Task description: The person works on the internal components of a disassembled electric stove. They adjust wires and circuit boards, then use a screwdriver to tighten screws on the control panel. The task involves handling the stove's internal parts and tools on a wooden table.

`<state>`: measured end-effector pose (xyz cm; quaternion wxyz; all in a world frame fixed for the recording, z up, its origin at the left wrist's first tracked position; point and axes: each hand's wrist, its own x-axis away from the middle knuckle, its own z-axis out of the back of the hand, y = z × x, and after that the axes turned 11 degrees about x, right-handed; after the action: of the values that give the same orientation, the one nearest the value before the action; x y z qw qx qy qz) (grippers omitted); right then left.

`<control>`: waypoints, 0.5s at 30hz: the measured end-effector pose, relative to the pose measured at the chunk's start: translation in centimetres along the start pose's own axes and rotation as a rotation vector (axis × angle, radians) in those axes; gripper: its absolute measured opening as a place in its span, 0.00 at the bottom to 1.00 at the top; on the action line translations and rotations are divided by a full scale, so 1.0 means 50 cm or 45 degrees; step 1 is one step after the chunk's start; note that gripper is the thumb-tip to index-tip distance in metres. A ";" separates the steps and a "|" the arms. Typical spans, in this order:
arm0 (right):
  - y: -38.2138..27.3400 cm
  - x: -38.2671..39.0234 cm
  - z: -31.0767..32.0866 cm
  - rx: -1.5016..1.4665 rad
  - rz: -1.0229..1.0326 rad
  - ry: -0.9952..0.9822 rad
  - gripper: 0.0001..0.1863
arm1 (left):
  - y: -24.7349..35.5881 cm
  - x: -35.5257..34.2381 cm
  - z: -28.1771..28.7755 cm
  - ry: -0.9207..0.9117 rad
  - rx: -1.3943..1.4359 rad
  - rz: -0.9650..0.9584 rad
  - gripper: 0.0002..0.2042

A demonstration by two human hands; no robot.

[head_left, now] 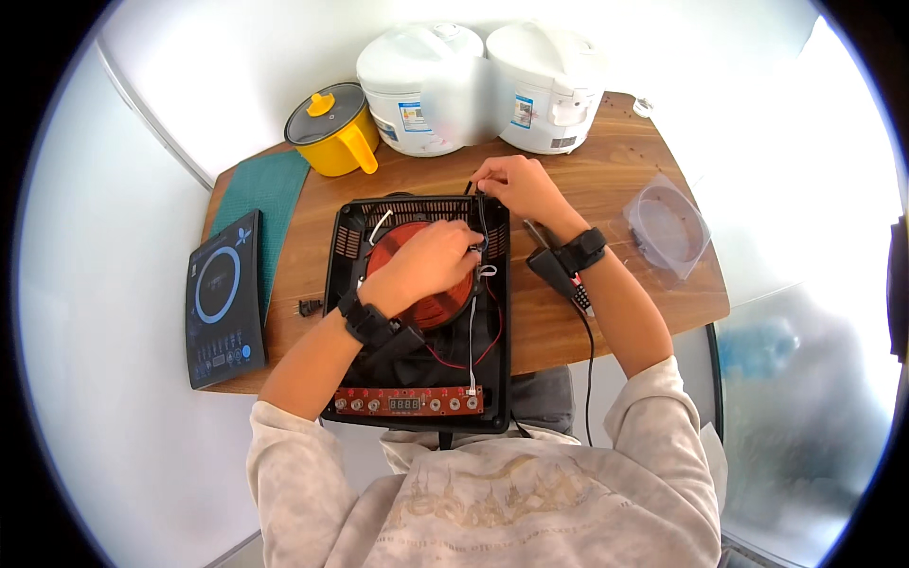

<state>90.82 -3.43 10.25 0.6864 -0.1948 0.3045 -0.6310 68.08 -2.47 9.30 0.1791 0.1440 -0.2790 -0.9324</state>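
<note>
The black housing of an opened induction cooker [505, 327] lies before me, with its reddish-brown coil [383, 254] exposed. My left hand [431, 260] reaches over the coil; its fingers are closed together on a thin dark wire [485, 222] near the housing's right side. At the far right corner, my right hand [519, 187] pinches a black cord [469, 187]. Its fingertips partly hide where the cord meets the housing. A red control board [407, 402] sits along the near edge, joined to a white ribbon cable [472, 341]. Thin red wires run beside it.
Left of the housing, the cooker's black top panel [222, 303] leans on a green mat [270, 189]. A plug [310, 308] lies between them. Behind stand a yellow pot [331, 133] and two white rice cookers [421, 90]. At right is a clear plastic tray [668, 227].
</note>
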 end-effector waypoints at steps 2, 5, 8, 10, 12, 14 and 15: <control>0.028 0.004 0.018 0.023 0.020 -0.019 0.12 | 0.025 -0.016 -0.019 -0.044 -0.059 0.010 0.15; 0.049 -0.001 0.029 0.007 0.042 0.019 0.13 | 0.051 -0.032 -0.023 -0.105 -0.174 0.042 0.16; 0.052 -0.023 0.027 -0.013 0.061 0.018 0.13 | 0.044 -0.038 -0.020 -0.114 -0.196 0.045 0.15; 0.069 -0.042 0.019 -0.026 0.071 -0.028 0.13 | 0.041 -0.041 -0.019 -0.075 -0.188 0.015 0.15; 0.076 -0.051 0.004 -0.114 -0.006 -0.048 0.13 | 0.034 -0.039 -0.017 -0.034 -0.148 0.016 0.15; 0.077 -0.061 -0.006 -0.159 -0.050 -0.064 0.12 | 0.022 -0.035 -0.017 0.010 -0.074 0.049 0.15; 0.074 -0.065 -0.008 -0.161 -0.057 -0.069 0.11 | 0.018 -0.034 -0.012 0.020 -0.068 0.048 0.16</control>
<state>93.28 0.31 8.10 0.6664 -0.2616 0.3205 -0.6203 70.06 -2.76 9.62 0.2028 0.1413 -0.2552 -0.9348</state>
